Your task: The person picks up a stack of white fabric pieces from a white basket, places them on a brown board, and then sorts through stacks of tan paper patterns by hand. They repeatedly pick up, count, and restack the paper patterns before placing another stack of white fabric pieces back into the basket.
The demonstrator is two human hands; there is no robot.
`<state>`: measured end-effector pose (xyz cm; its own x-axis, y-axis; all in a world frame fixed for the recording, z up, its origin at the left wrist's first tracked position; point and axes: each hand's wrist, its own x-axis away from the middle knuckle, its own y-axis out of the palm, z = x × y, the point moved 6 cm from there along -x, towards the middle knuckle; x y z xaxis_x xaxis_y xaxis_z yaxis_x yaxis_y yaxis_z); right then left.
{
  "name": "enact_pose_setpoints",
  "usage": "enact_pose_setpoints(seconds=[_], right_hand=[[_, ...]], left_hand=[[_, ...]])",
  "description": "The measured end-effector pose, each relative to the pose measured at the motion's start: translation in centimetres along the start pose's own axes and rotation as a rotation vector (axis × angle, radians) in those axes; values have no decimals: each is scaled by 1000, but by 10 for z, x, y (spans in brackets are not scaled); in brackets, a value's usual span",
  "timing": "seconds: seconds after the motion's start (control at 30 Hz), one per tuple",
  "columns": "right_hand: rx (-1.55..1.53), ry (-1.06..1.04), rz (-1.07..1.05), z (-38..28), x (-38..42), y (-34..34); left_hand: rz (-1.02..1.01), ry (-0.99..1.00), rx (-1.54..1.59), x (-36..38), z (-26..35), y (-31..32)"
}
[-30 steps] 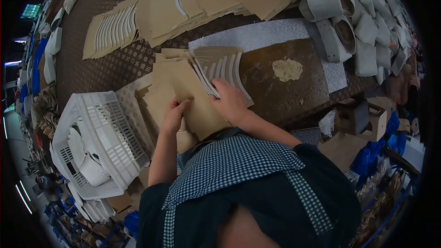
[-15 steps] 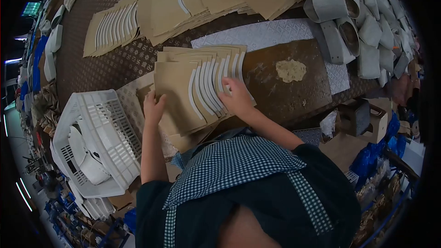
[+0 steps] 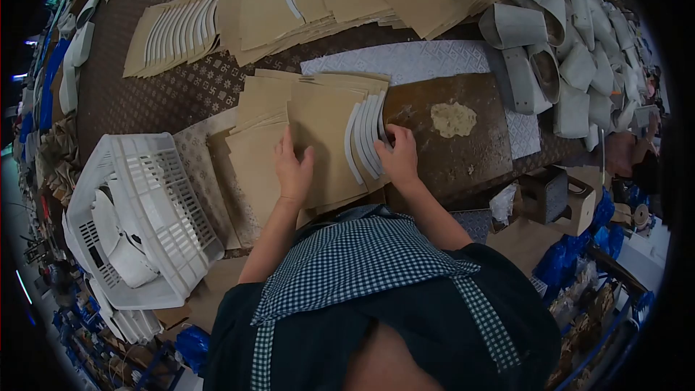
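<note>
Brown sheets (image 3: pixel 322 123) with curved white strips lie in a shifted pile in front of me. My left hand (image 3: pixel 293 174) is at the left edge of the upper sheets, thumb on top and fingers along the edge. At the right edge, my right hand (image 3: pixel 400 156) has its fingers curled against the curved white strips (image 3: pixel 366 137), which sit close together. More brown sheets (image 3: pixel 257 152) without visible strips stick out beneath, to the left of my left hand. Some fingertips of both hands are hidden by the sheets.
A brown board (image 3: pixel 463 152) with a dried pale patch (image 3: pixel 454 120) lies to the right. Fanned brown sheets (image 3: pixel 271 11) stretch along the back. Grey-white curved pieces (image 3: pixel 579 65) are heaped at the right. A white plastic basket (image 3: pixel 174 210) holding white parts stands at the left.
My left hand has moved right with the upper sheets' left edge, and my right hand slightly right. The strips, spread out before, are now bunched together, exposing plain sheets at left.
</note>
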<state>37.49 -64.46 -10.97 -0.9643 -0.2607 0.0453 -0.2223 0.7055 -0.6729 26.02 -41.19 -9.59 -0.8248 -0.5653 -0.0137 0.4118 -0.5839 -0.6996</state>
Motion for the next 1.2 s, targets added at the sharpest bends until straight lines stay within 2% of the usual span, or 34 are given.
enact_pose_setpoints(seconds=[0.1,0.2,0.33,0.43,0.53,0.63,0.7,0.8,0.9,1.0,1.1,1.2], right_hand=[[-50,61,-33,5,-3,-6],[-102,197,-108,5,-7,-1],[-17,329,-217,4,-17,-2],[-103,407,-471,12,-32,-4],[-292,415,-446,14,-33,-2],[-769,548,-447,6,-14,20],[-642,546,-456,-2,-14,25],[-510,454,-430,-5,-14,24],[-489,399,-379,-1,-13,10],[-536,406,-289,16,-7,-25],[-485,449,-291,24,-5,-63],[-599,433,-267,5,1,-77]], left_hand=[[-12,-24,42,0,0,-2],[9,-211,230,-11,-16,0],[-1,-113,100,-19,2,19],[-45,-70,138,-18,11,33],[-88,-135,200,-16,0,33],[-119,-227,415,-13,-23,33],[-103,-221,546,-13,-31,26],[36,-211,466,-8,-30,-6],[108,116,-74,-10,-43,-31],[37,161,-328,-2,-51,-29],[77,87,-400,-2,-54,-18],[84,1,-418,-7,-52,-10]])
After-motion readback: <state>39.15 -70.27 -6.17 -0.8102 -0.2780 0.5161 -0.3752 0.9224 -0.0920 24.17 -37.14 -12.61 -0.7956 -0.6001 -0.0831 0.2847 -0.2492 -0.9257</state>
